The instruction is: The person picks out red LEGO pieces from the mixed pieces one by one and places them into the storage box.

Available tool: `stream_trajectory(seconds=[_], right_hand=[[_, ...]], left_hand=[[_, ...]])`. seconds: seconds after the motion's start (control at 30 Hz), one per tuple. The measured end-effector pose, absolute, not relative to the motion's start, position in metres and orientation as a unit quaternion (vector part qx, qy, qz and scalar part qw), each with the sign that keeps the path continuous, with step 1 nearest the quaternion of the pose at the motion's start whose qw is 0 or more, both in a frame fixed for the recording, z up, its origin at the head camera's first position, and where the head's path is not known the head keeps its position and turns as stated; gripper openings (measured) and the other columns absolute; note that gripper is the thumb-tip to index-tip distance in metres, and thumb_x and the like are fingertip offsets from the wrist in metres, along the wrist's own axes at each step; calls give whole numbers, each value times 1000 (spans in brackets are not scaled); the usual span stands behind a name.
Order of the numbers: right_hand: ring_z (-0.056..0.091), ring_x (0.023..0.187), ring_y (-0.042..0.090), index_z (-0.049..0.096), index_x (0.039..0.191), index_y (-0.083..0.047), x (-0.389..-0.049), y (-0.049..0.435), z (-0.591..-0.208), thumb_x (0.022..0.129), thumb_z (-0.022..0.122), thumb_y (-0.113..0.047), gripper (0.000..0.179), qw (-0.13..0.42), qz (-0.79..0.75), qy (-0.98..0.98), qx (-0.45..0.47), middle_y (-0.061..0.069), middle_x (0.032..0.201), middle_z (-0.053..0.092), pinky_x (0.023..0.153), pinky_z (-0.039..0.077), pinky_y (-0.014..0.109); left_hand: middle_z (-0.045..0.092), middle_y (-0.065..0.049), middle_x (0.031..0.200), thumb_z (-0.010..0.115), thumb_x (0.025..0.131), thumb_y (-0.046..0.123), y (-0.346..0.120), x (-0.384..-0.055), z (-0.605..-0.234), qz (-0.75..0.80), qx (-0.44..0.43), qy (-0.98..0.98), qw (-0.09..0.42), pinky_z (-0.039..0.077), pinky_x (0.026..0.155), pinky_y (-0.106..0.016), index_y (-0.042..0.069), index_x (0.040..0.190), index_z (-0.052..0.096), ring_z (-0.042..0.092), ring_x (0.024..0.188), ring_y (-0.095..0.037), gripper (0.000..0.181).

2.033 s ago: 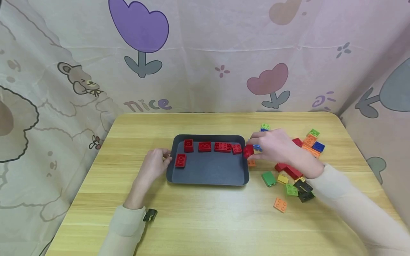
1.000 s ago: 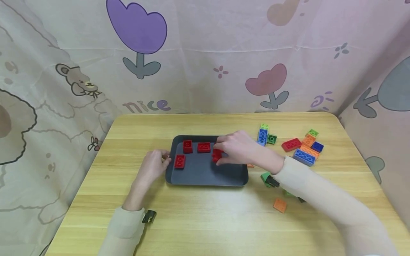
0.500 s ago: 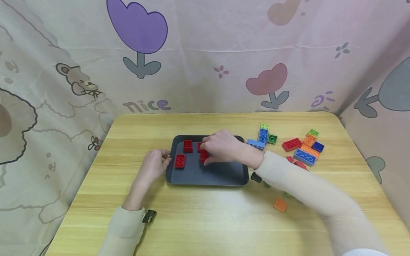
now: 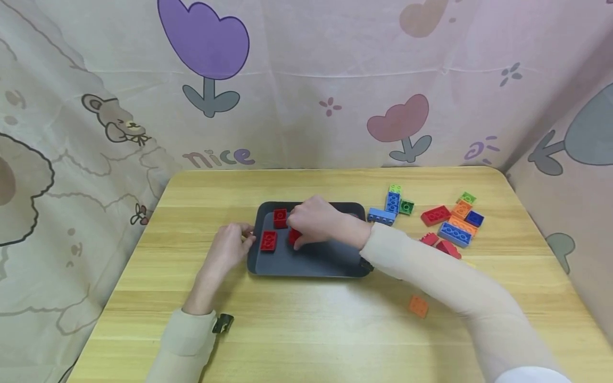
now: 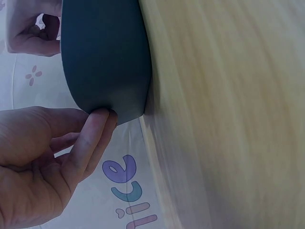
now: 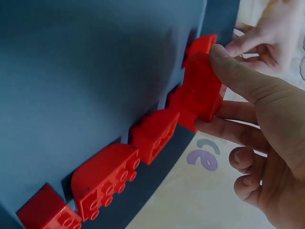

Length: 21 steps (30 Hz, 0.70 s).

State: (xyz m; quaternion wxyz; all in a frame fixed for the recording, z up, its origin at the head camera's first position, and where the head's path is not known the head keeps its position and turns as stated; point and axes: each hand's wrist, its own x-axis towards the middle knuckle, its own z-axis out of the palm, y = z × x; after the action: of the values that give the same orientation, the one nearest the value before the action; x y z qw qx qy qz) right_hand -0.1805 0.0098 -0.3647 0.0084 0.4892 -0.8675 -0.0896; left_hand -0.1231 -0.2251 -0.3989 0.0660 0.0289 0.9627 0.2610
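My left hand (image 4: 227,248) pinches the left rim of a dark grey tray (image 4: 325,261); the left wrist view shows its fingertips against the outer wall. My right hand (image 4: 317,220) is over the tray's left half, holding a red toy brick (image 6: 202,88) between thumb and fingers. Under and beside it, the tray carries more red bricks: one at the back left (image 4: 280,217), another nearer the front left (image 4: 268,241). In the right wrist view, a rounded brick (image 6: 155,134), a long studded brick (image 6: 107,179) and a square brick (image 6: 47,210) line the tray's back wall; my hand hides them in the head view.
Right of the tray lie loose bricks: stacked blue ones (image 4: 393,202), a dark green one (image 4: 406,207), red pieces (image 4: 436,215), orange ones (image 4: 462,209) and a flat orange plate (image 4: 419,306). The right sleeve (image 4: 431,271) covers some of that area. A patterned cloth (image 4: 297,122) hangs behind.
My right hand has carried the red brick left from the tray's right edge to its left half, above the other red bricks. The left hand has stayed at the rim.
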Motion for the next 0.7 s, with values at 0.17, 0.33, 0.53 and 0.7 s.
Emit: stream_trajectory(seconds=[0.17, 0.33, 0.53, 0.7], right_hand=[[64, 64, 11, 78, 97, -22, -181, 1, -372, 86, 78, -64, 43, 1, -105, -863, 495, -4, 83, 77, 50, 42, 23], [67, 67, 12, 79, 100, -22, -181, -6, -376, 86, 78, -64, 45, -5, -106, -859, 500, -3, 84, 78, 55, 51, 24], [68, 68, 12, 80, 106, -22, -180, -15, -376, 86, 78, -64, 47, -9, -111, -857, 503, -4, 86, 79, 58, 54, 24], [67, 67, 13, 81, 108, -21, -178, -21, -377, 87, 77, -62, 46, -17, -120, -857, 502, -4, 85, 80, 60, 55, 25]], left_hand=[[77, -26, 113, 68, 99, 1, -225, -123, -399, 262, 29, 962, 66, 65, 77, -38, -10, 126, 71, 76, 96, -33, 29], [77, -26, 114, 68, 99, 2, -225, -123, -398, 263, 29, 962, 67, 65, 78, -39, -10, 126, 70, 76, 98, -34, 30], [77, -26, 114, 68, 99, 1, -226, -123, -399, 263, 37, 962, 61, 65, 78, -40, -10, 125, 71, 76, 99, -35, 28], [78, -26, 112, 68, 99, 1, -226, -124, -399, 259, 41, 963, 55, 65, 78, -41, -10, 124, 71, 76, 98, -35, 28]])
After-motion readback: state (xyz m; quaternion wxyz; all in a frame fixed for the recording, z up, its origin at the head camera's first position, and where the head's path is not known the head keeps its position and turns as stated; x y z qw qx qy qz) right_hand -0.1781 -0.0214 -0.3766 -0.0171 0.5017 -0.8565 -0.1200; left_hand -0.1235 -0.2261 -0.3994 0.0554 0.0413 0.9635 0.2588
